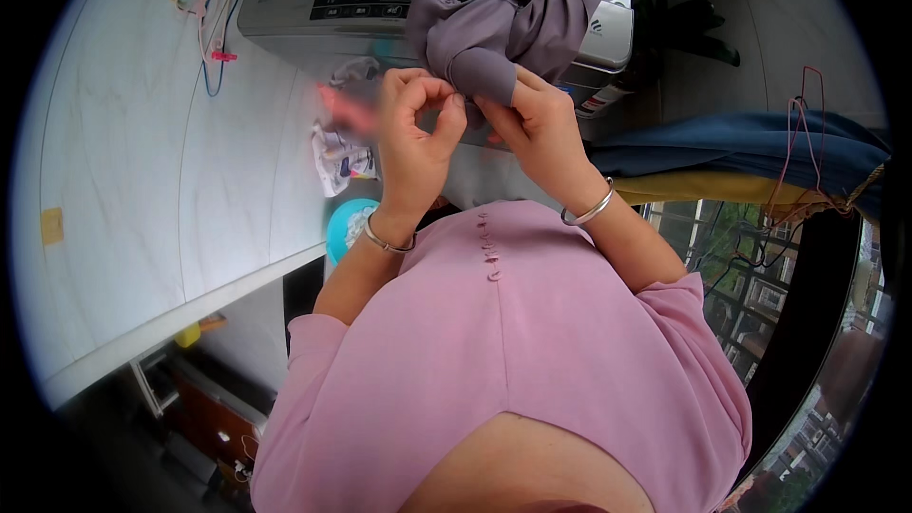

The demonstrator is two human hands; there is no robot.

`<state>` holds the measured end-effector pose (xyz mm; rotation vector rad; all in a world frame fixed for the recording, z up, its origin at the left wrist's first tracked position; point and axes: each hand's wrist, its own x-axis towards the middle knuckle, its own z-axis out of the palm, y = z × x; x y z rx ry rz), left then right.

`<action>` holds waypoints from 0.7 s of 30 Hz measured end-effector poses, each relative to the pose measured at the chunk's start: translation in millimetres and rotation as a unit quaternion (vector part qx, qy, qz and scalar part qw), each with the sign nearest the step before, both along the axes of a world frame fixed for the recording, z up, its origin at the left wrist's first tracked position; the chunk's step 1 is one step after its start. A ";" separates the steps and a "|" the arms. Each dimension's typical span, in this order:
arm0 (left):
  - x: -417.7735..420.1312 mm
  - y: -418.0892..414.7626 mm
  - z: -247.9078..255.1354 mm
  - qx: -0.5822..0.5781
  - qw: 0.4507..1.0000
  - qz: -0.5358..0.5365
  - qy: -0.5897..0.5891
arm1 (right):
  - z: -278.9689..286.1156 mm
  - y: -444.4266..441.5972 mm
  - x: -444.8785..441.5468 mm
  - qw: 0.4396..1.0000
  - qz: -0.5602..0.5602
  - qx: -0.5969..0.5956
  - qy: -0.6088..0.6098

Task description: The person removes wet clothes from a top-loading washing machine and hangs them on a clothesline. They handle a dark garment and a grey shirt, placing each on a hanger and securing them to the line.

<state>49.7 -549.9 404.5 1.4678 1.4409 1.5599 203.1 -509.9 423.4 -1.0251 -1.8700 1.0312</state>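
Observation:
A mauve-grey buttoned garment (502, 21), apparently a shirt, lies bunched over the front of a top-loading washing machine (292, 14). One rounded end of it, which looks like a cuff or collar (484, 75), hangs towards me between my hands. My right hand (538, 107) grips this end from the right, thumb in front and fingers partly behind the cloth. At its lower left edge my left hand (420, 114) pinches the fabric between thumb and forefinger, the fingers curled into a ring. The exact bit of cloth in that pinch is hidden by the fingertips.
Hangers with clips (214, 35) hang on the tiled wall (157, 128) at left. A turquoise basin (338, 228) and a plastic packet (342, 157) sit below the machine's left side. At right are a potted plant (702, 35), a blue curtain (719, 146) and wire hangers (794, 149).

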 end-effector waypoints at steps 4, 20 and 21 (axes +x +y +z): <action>0.5 -2.4 7.2 0.018 1.000 0.001 0.022 | -10.6 2.0 -0.4 0.940 -0.064 0.327 -0.071; -1.9 -1.2 6.2 0.025 0.999 -0.024 -0.002 | -4.2 -18.1 6.4 0.995 -0.083 0.054 0.027; -1.0 -1.0 6.4 0.030 0.999 -0.019 0.009 | 0.4 -18.5 3.5 0.994 -0.093 -0.014 0.046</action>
